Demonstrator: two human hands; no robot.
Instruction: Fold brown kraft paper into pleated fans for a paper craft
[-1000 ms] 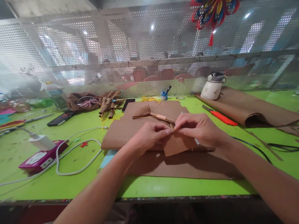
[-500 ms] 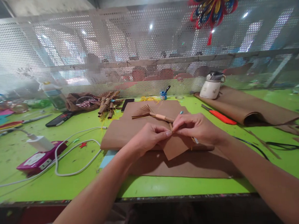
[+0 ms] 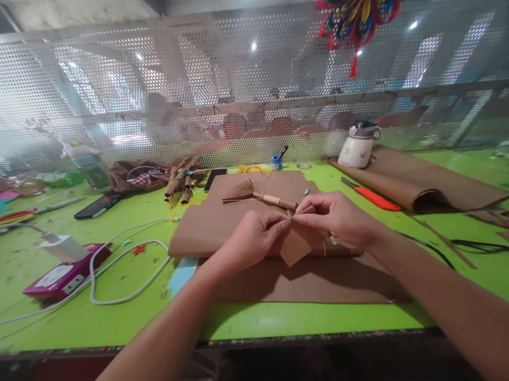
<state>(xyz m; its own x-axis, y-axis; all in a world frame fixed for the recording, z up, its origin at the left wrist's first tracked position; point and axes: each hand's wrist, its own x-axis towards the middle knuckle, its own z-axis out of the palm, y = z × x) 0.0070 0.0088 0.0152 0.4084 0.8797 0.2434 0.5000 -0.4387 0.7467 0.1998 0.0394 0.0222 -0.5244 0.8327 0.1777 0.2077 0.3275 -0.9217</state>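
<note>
Between my two hands is a small piece of brown paper (image 3: 295, 246), its lower corner hanging toward me. My left hand (image 3: 260, 231) pinches its upper edge from the left, thumb against fingers. From the right, my right hand (image 3: 330, 214) pinches the same edge close by, so the fingertips of both nearly meet. Just beyond them lies a small paper broom (image 3: 265, 198) with a fanned end to the left and a pale band around its handle. Folded sheets of brown kraft paper (image 3: 205, 224) lie beneath everything.
A red-handled cutter (image 3: 376, 199) and a white flask (image 3: 357, 146) on rolled kraft paper (image 3: 446, 183) are at right. At left are a purple power strip (image 3: 66, 274), a white cable (image 3: 115, 302), a phone (image 3: 98, 205) and bundled paper rolls (image 3: 181, 180). A blue jar (image 3: 276, 162) stands behind.
My fingers have shifted slightly along the paper's top edge, and a folded strip now shows by my right fingertips. The whole view has moved a little.
</note>
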